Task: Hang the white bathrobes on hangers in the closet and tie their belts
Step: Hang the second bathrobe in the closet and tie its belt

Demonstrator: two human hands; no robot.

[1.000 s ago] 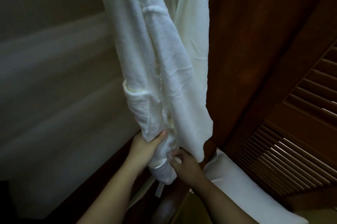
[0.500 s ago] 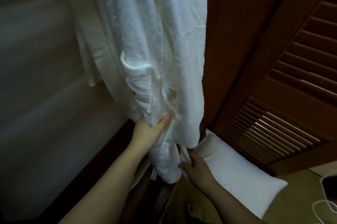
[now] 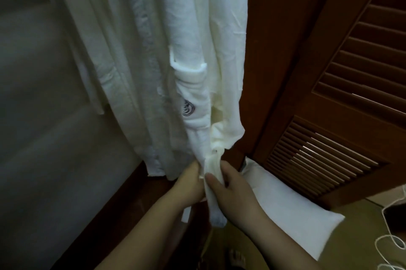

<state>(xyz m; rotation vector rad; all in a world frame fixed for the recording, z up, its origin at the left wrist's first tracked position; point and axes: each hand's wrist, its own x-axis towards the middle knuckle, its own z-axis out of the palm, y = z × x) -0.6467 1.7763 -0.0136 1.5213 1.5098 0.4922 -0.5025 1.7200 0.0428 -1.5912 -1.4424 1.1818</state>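
Logo (image 3: pixel 188 108), dark spiral, no legible text, on bathrobe (image 3: pixel 193 27) pocket.

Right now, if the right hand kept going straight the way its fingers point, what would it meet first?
The right hand points up and left, its grip already on the bunched white terry bathrobe hem. Straight on, it would likely meet the left hand just behind that cloth; depth is unclear.

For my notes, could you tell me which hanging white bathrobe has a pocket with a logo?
The right-hand bathrobe, which both hands grip at its bottom; the left bathrobe shows no pocket.
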